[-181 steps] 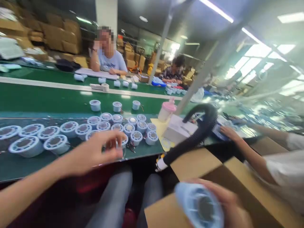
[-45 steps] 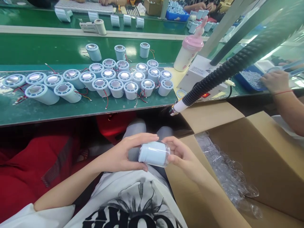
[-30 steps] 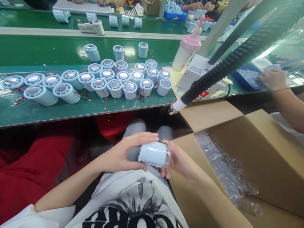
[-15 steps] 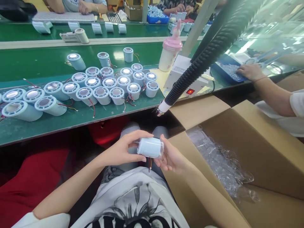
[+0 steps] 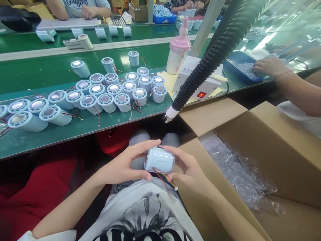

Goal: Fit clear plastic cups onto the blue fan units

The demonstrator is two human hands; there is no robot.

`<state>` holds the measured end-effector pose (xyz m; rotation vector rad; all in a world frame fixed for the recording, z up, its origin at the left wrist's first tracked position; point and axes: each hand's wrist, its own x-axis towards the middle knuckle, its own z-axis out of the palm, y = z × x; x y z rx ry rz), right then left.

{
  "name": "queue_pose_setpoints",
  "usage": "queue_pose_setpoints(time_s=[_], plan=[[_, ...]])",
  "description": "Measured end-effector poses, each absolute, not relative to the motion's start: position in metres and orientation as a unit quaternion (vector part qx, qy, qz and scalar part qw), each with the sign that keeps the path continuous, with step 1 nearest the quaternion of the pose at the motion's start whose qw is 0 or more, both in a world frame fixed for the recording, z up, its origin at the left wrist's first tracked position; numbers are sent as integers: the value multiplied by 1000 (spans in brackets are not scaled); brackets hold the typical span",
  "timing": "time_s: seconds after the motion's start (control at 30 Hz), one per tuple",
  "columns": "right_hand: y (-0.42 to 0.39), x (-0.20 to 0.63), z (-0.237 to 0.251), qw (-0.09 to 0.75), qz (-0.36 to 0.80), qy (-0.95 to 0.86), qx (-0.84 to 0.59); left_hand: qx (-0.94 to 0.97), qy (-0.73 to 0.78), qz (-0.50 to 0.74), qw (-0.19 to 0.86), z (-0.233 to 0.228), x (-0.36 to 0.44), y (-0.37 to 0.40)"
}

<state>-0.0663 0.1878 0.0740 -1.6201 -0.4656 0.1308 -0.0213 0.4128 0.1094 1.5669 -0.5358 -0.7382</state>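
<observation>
both hands over the lap, near side of the bench (image 5: 75,129): left hand (image 5: 122,165) and right hand (image 5: 190,170) have fingers clamped on a pale blue cylinder (image 5: 159,160), wires (image 5: 167,179) trailing below. cardboard box (image 5: 250,157) right.

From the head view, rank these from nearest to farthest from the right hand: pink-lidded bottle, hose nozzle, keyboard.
From the right hand:
1. Hose nozzle, just above it at the bench edge.
2. Pink-lidded bottle, farther back on the bench.
3. Keyboard, far left across the belt.
</observation>
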Motion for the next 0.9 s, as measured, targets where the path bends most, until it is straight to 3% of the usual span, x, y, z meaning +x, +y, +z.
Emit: queue_pose_setpoints(time_s=[0.07, 0.27, 0.43, 0.57, 0.7, 0.8, 0.9], plan=[[188, -68, 76, 717, 118, -160, -669, 682, -254, -312, 611, 109, -21, 415], [187, -68, 87, 693, 155, -142, -689, 613, -188, -385, 664, 104, -27, 414], [191, -68, 87, 757, 273, -30, -593, 598, -144, -415, 670, 95, -34, 414], [201, -76, 87, 792, 310, 6, -526, 601, -155, -385, 683, 94, -41, 414], [206, -87, 94, 772, 335, -2, -540, 646, -172, -339, 662, 101, -54, 408], [181, -82, 92, 712, 279, -2, -644, 650, -158, -322, 670, 105, -68, 405], [124, -67, 69, 637, 99, 86, -760, 618, -143, -316, 705, 107, -83, 406]])
